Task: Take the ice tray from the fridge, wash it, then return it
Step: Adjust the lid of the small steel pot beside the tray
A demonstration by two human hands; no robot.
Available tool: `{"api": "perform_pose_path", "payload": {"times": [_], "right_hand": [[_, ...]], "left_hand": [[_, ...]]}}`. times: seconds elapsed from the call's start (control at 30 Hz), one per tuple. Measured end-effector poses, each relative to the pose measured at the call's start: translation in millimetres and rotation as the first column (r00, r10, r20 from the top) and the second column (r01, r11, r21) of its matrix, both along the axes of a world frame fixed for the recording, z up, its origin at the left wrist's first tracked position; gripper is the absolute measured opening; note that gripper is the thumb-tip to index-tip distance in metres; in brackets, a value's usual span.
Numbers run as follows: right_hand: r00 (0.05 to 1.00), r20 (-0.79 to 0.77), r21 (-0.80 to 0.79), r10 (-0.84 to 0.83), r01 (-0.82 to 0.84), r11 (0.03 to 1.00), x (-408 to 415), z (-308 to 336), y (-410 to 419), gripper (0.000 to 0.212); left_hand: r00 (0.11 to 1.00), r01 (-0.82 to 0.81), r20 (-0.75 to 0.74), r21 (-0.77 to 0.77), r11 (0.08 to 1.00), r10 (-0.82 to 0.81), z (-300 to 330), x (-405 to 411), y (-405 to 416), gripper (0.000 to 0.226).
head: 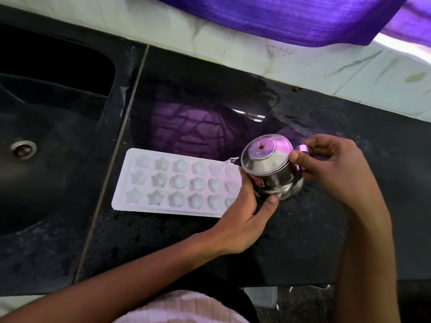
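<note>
Head view: tray point(177, 183) flat on table point(303, 241) just left of left hand point(242, 213), which cups the kettle point(270, 173); right hand point(335, 169) pinches its handle, spout over tray, likely to pour.

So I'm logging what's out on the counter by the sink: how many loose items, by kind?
White ice tray: 1
Steel kettle, held by the left hand and the right hand: 1
Total: 2

Red label on steel pot point(272, 180); text unreadable.
</note>
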State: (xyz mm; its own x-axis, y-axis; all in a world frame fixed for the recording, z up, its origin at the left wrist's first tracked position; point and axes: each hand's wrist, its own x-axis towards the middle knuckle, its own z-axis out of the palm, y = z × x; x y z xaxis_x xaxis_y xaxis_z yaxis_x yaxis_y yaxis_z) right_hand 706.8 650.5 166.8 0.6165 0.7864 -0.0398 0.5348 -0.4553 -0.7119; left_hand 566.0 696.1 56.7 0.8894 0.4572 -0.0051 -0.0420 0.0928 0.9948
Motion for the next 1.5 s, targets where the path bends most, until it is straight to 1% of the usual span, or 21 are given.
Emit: {"api": "perform_pose_path", "payload": {"times": [0.1, 0.27, 0.37, 0.43, 0.57, 0.7, 0.9, 1.03, 1.17, 1.27, 1.37, 1.5], "right_hand": [[0.998, -0.059, 0.040, -0.021, 0.023, 0.999, 2, -4, -3, 0.031], [0.991, -0.136, 0.087, 0.001, 0.011, 0.996, 5, -6, -6, 0.025], [0.985, -0.169, 0.085, 0.034, -0.020, 0.996, 5, -5, -7, 0.027], [0.985, -0.164, 0.065, 0.053, -0.043, 0.997, 4, -4, -7, 0.032], [0.994, -0.078, 0.007, 0.082, -0.082, 0.997, -1, -2, -6, 0.030], [0.995, 0.009, -0.035, 0.097, -0.097, 0.995, -4, -2, -6, 0.037], [0.995, 0.046, -0.077, 0.085, -0.081, 0.994, -5, 1, -6, 0.038], [0.996, 0.046, -0.076, 0.081, -0.077, 0.994, -7, 3, -8, 0.042], [0.996, 0.045, -0.066, 0.077, -0.074, 0.995, -7, 4, -11, 0.033], [0.996, 0.025, -0.059, 0.087, -0.085, 0.995, -7, 4, -12, 0.034], [0.996, -0.019, -0.033, 0.087, -0.088, 0.996, -5, 4, -15, 0.036], [0.989, -0.128, 0.019, 0.081, -0.079, 0.997, -3, 6, -17, 0.037]], "left_hand": [[0.999, -0.034, 0.015, 0.018, 0.999, 0.034, 1, 1, 0, 0.077], [0.998, -0.048, -0.036, 0.096, 0.994, 0.052, -4, 1, -5, 0.094], [0.997, -0.031, -0.065, 0.128, 0.991, 0.039, -8, 0, -8, 0.101], [0.997, -0.012, -0.080, 0.135, 0.991, 0.023, -10, -2, -11, 0.103], [0.989, 0.030, -0.146, 0.194, 0.980, -0.001, -11, -5, -16, 0.106], [0.984, 0.054, -0.176, 0.221, 0.974, -0.015, -9, -7, -17, 0.105], [0.980, 0.080, -0.198, 0.242, 0.967, -0.031, -10, -7, -18, 0.105], [0.983, 0.089, -0.179, 0.215, 0.973, -0.050, -9, -8, -18, 0.104], [0.982, 0.101, -0.178, 0.189, 0.977, -0.067, -10, -7, -19, 0.105], [0.983, 0.103, -0.171, 0.182, 0.978, -0.071, -10, -8, -19, 0.105], [0.983, 0.096, -0.173, 0.204, 0.974, -0.060, -8, -8, -19, 0.107], [0.985, 0.089, -0.166, 0.255, 0.963, -0.047, -6, -10, -21, 0.109]]}}
